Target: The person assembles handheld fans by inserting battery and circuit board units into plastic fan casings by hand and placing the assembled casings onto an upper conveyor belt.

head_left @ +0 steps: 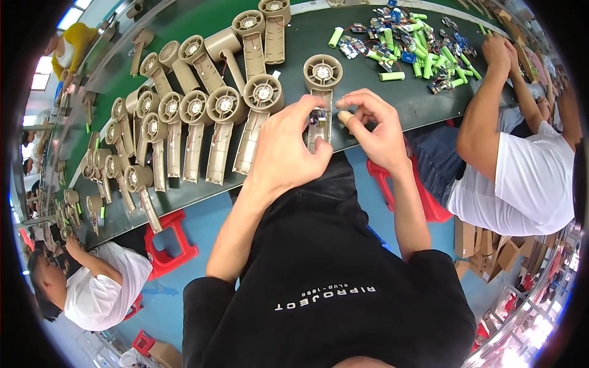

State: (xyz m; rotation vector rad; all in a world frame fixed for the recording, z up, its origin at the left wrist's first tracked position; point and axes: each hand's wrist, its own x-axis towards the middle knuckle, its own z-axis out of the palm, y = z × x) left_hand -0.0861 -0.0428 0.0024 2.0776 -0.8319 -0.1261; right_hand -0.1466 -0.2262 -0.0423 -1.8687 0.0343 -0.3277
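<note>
A beige handheld fan shell (323,72) lies on the bench in front of me, its round grille away from me and its hollow handle toward me. Inside the handle sits a small dark circuit board (318,117). My left hand (288,142) grips the handle from the left, index finger by the board and thumb across the lower end. Just right of the handle is my right hand (375,129), fingers curled but apart, with a tan finger cover on one tip. Nothing shows between those fingers.
Several beige fan shells (222,105) stand in rows to the left on the green bench (294,37). At the far right lies a heap of green battery cells (423,52) with circuit boards and wires. Co-workers sit on both sides, by red stools (169,245).
</note>
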